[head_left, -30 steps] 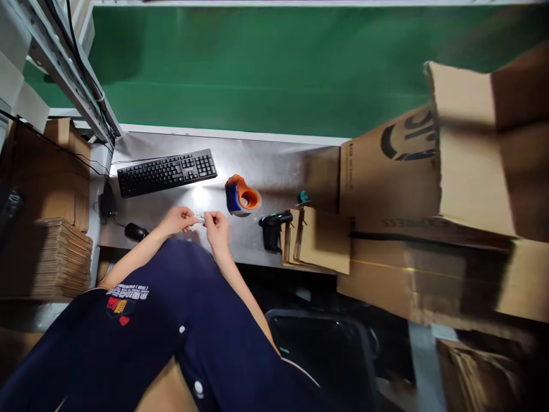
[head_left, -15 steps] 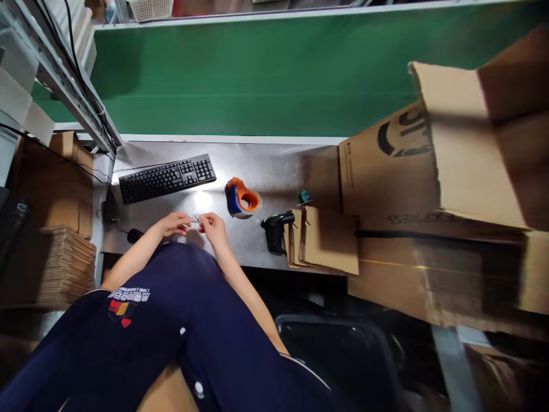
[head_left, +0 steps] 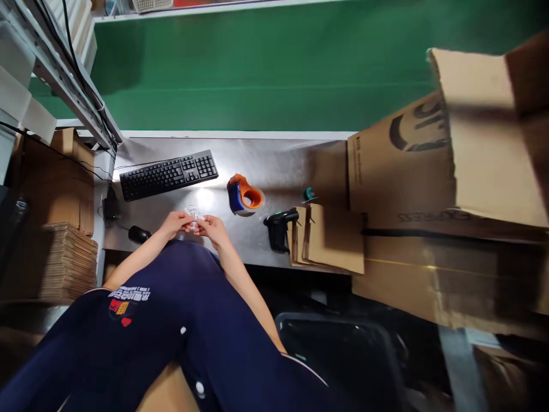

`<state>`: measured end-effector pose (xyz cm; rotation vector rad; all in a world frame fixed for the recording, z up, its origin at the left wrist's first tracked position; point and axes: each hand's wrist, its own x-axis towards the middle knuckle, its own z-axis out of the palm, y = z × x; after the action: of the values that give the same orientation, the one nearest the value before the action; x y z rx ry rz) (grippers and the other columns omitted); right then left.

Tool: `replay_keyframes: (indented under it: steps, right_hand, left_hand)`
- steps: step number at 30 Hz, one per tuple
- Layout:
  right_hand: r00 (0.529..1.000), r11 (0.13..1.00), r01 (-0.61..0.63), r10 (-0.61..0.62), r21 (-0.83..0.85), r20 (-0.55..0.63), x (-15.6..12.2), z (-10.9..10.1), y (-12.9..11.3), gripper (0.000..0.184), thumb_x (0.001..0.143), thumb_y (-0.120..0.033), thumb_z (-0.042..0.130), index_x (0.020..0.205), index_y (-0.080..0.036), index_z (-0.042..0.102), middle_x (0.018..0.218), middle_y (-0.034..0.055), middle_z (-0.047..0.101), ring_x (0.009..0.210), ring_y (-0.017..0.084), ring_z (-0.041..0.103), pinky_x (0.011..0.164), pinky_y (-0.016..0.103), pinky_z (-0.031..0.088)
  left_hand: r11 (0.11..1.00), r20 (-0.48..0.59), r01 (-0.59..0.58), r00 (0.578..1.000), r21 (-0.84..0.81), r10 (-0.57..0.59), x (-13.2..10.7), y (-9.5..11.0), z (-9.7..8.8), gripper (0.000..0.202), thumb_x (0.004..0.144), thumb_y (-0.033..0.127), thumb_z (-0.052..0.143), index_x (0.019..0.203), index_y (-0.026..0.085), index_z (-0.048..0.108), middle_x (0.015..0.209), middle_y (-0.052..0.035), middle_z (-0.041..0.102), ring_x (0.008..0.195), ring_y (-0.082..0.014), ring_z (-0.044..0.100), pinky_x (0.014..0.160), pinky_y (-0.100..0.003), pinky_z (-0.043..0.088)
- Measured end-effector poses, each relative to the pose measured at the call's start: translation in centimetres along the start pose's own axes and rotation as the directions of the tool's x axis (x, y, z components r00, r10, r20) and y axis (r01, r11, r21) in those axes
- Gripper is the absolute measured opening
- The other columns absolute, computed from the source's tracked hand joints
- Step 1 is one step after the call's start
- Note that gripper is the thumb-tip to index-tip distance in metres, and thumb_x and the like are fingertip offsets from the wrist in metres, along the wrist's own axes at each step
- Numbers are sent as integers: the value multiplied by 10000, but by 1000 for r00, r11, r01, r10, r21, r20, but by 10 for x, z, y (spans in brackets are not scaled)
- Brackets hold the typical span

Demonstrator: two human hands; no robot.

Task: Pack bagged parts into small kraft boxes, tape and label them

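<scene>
Close together over the front of the metal table (head_left: 278, 154), both hands pinch a small, crinkled, clear plastic piece (head_left: 191, 213), perhaps a little bag; its exact kind is too small to make out. My left hand (head_left: 176, 223) grips its left side with closed fingers. On the other side, my right hand (head_left: 211, 229) has thumb and forefinger closed on it. Behind the hands lies a black keyboard (head_left: 169, 174). To their right is an orange and blue tape dispenser (head_left: 244, 195), and a black mouse (head_left: 138, 234) sits left of my left forearm.
A black handheld scanner (head_left: 278, 230) leans by several folded cardboard pieces (head_left: 337, 237). Large cardboard boxes (head_left: 398, 177) stand at the right, and flattened cardboard (head_left: 68, 260) is stacked at the left. A green conveyor belt (head_left: 257, 74) runs behind the table.
More of the clear plastic piece now shows above my fingers. My left hand has shifted slightly right, uncovering more of the mouse. The view has moved a little.
</scene>
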<state>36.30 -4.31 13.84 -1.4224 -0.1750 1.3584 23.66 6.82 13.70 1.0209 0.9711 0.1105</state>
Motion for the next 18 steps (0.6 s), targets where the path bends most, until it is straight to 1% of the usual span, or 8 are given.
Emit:
replay_keyframes:
  steps: [3, 6, 8, 10, 12, 14, 16, 18]
  right_hand:
    - [1000, 999, -29, 29, 15, -2, -1, 1, -1, 260, 802, -243, 844, 717, -198, 602, 631, 11, 711, 566, 134, 693, 577, 237, 619]
    - [999, 999, -40, 39, 23, 17, -3, -6, -3, 219, 777, -229, 830, 735, -193, 618, 620, -12, 688, 541, 118, 658, 571, 233, 601]
    - [997, 999, -49, 48, 15, 62, -3, -16, -5, 230, 738, -248, 845, 725, -191, 622, 598, -30, 664, 513, 103, 620, 558, 230, 586]
    - [991, 997, -73, 74, -16, 111, -3, -26, -6, 269, 694, -284, 872, 702, -191, 620, 584, -34, 654, 498, 99, 602, 539, 228, 571]
    - [989, 996, -84, 89, -42, 121, -3, -35, -5, 300, 665, -329, 893, 704, -190, 630, 600, -22, 669, 513, 106, 616, 543, 233, 571]
    - [995, 998, -60, 62, -32, 76, -1, -39, -3, 318, 660, -377, 900, 733, -190, 653, 646, -3, 699, 565, 121, 657, 589, 249, 594]
    - [1000, 1000, -5, 5, -5, -3, 0, -39, -1, 333, 666, -418, 897, 751, -193, 667, 683, 5, 711, 619, 130, 686, 641, 261, 609]
    - [995, 999, 49, -49, 8, -88, 2, -37, 0, 351, 668, -452, 889, 734, -200, 655, 678, 2, 700, 637, 136, 689, 657, 268, 606]
  left_hand:
    - [998, 6, -35, 999, 50, 35, -1, -1, 1, 326, 802, 331, 865, 644, 137, 655, 533, 25, 635, 471, -81, 568, 502, -200, 459]
    - [989, 11, -75, 997, 128, 75, -1, -1, -1, 324, 810, 366, 849, 660, 142, 668, 512, 31, 614, 451, -89, 552, 466, -203, 442]
    - [983, -44, -95, 994, 156, 103, 2, 0, -5, 328, 825, 387, 831, 679, 143, 667, 532, 30, 614, 453, -85, 543, 469, -205, 444]
    - [983, -131, -96, 985, 159, 117, 8, 1, -11, 330, 862, 400, 794, 702, 147, 656, 566, 29, 615, 469, -74, 539, 490, -199, 448]
    - [982, -205, -77, 972, 171, 112, 16, 1, -17, 335, 909, 417, 739, 725, 154, 642, 598, 25, 615, 485, -68, 536, 505, -194, 443]
    - [979, -263, -32, 961, 200, 85, 25, 0, -22, 360, 945, 445, 686, 729, 161, 635, 606, 13, 614, 477, -72, 527, 510, -204, 440]
    - [968, -294, 28, 955, 248, 48, 29, -2, -27, 414, 970, 479, 633, 695, 170, 630, 578, -3, 605, 463, -96, 529, 520, -234, 451]
    - [945, -298, 66, 954, 319, 35, 27, -3, -30, 449, 964, 493, 624, 644, 179, 636, 554, -31, 606, 501, -149, 588, 552, -274, 476]
